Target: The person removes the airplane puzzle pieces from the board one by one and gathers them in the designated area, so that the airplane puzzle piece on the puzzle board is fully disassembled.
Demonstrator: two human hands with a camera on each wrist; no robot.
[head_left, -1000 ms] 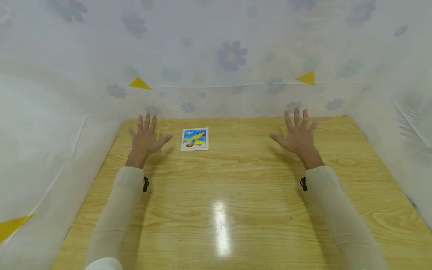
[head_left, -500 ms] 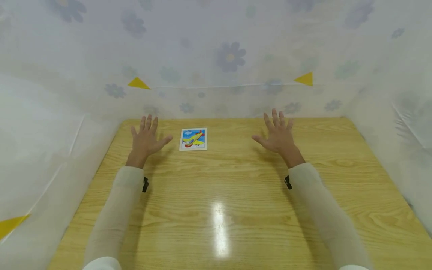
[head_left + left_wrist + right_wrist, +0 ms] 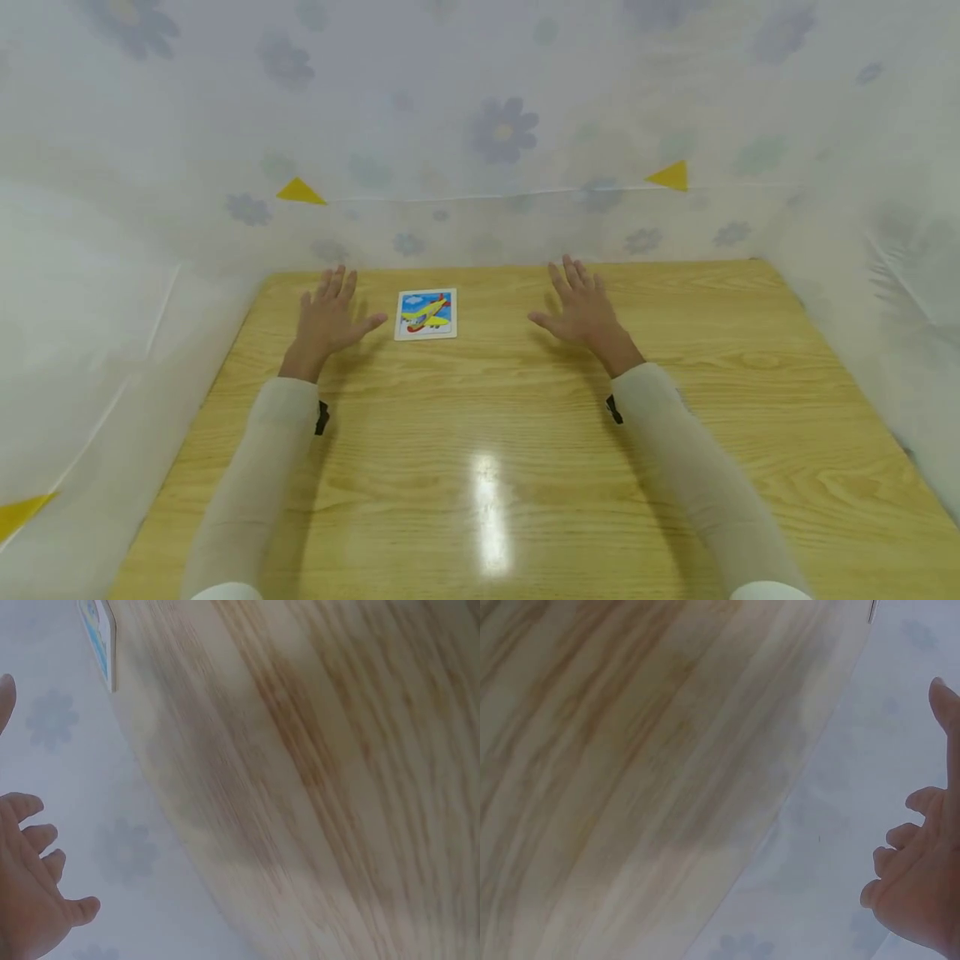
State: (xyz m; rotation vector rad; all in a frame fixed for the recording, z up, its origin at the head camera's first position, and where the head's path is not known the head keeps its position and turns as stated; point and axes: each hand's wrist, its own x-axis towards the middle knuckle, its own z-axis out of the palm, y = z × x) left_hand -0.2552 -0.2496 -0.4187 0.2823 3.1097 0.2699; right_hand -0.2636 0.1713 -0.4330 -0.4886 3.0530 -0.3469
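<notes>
A square picture puzzle point(image 3: 426, 314) with a yellow and red airplane on blue lies near the far edge of the table, left of middle. Just left of it is my left hand point(image 3: 326, 323), fingers extended and thumb pointing toward the puzzle without touching it. My right hand point(image 3: 581, 312) is farther off on the puzzle's right side, its fingers also extended, holding nothing. In the left wrist view, a corner of the puzzle point(image 3: 101, 645) shows at the top, and the left hand point(image 3: 30, 892) appears at the lower left. The right wrist view shows the right hand point(image 3: 922, 870) holding nothing.
The wood-grain table point(image 3: 555, 483) has a bright reflection near its front. A pale flowered curtain point(image 3: 450, 108) encloses the back and both sides, with yellow triangles point(image 3: 670, 176) on it.
My right hand has moved left, closer to the puzzle. The left hand has stayed almost in place, its fingers tipping slightly to the right. The puzzle lies still on the table.
</notes>
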